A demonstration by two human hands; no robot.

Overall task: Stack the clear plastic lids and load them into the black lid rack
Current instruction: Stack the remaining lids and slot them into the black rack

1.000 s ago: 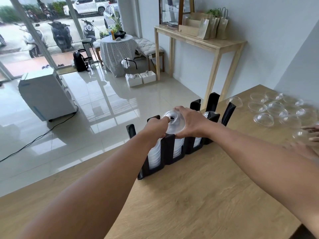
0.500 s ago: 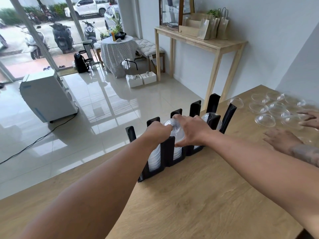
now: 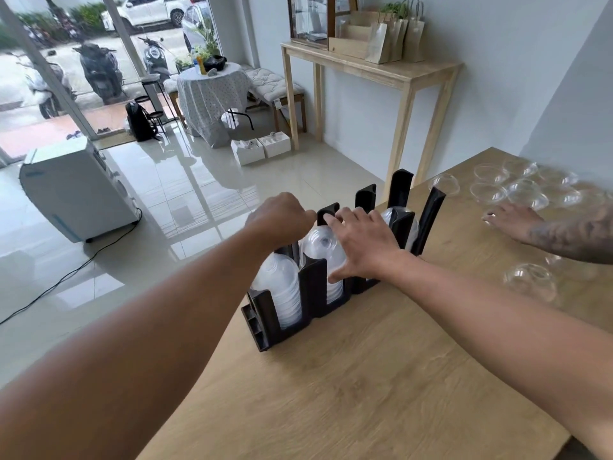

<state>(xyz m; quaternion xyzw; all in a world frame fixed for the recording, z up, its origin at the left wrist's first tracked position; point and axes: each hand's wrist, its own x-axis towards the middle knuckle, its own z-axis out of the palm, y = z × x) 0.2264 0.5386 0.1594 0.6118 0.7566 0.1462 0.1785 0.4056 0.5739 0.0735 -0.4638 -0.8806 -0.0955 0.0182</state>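
Observation:
The black lid rack [image 3: 277, 322] stands at the wooden table's [image 3: 365, 376] far edge. Stacks of clear dome lids fill its slots: one in the nearest slot [image 3: 282, 287], one in the second slot [image 3: 316, 242], another further along [image 3: 388, 215]. My right hand [image 3: 361, 250] lies over the second stack with fingers spread and the thumb down against its side. My left hand [image 3: 282, 220] hovers just left of that stack's top. Its fingers are curled, and nothing shows in them.
Another person's hand [image 3: 514, 220] and tattooed forearm reach over several loose clear lids [image 3: 491, 194] at the table's far right. One more loose lid [image 3: 530, 282] lies nearer. Beyond the rack the table ends above a tiled floor.
The lid stack that both hands held above the rack has gone down into the second slot. My left hand has come off it, and my right hand's fingers have spread.

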